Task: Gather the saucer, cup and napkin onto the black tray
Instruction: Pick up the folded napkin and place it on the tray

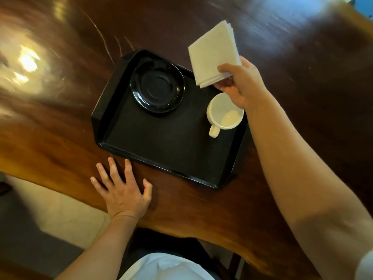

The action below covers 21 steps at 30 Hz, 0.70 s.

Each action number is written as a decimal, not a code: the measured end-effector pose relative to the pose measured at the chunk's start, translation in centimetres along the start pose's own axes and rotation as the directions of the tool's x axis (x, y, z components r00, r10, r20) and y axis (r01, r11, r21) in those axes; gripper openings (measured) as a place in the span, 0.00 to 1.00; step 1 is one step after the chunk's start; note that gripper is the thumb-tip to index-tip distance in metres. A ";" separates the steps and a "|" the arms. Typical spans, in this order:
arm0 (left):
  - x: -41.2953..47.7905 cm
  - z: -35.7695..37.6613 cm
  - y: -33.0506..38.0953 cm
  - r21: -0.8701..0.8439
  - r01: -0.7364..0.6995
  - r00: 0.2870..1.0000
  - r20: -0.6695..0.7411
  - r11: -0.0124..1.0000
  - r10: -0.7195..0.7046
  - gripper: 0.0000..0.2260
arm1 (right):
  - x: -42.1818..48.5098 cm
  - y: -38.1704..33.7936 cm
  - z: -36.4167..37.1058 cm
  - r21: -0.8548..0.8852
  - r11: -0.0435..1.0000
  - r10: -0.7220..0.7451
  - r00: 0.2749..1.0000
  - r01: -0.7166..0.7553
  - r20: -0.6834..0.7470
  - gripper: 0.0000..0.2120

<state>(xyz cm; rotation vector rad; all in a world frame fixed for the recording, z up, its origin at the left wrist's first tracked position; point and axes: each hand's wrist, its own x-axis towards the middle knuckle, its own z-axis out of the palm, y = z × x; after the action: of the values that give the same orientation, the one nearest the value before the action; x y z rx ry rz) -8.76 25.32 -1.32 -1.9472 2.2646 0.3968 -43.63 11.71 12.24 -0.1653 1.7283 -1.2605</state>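
A black tray (161,150) lies on a dark wooden table. A black saucer (157,86) rests in the tray's far left part. A white cup (225,114) stands in the tray's right part, its handle towards me. My right hand (240,83) holds a folded white napkin (214,53) in the air above the tray's far right corner, just beyond the cup. My left hand (121,188) lies flat on the table with fingers spread, close to the tray's near left edge and holding nothing.
The wooden table (302,98) runs wide around the tray and shows bright glare at the far left. Its near edge passes just behind my left hand, with pale floor (50,209) below. The picture is blurred towards the edges.
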 end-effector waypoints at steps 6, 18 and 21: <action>-0.1 0.1 0.1 -0.006 -0.004 1.000 -0.008 1.000 0.003 0.35 | -4.9 3.2 -3.1 0.089 0.994 0.053 0.994 -0.062 0.097 0.12; -0.1 0.2 0.0 -0.022 -0.006 1.000 -0.024 1.000 0.005 0.34 | -12.0 12.5 0.5 0.164 0.935 0.275 0.937 -0.313 0.217 0.13; 0.0 0.2 -0.3 -0.023 -0.011 1.000 -0.025 1.000 0.011 0.35 | -12.6 14.6 1.9 0.239 0.889 0.347 0.916 -0.390 0.203 0.11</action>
<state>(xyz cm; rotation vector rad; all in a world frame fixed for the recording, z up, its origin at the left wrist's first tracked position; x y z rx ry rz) -8.53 25.34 -1.56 -1.9623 2.2973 0.4036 -29.67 24.53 8.21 0.2188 1.3537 -1.1520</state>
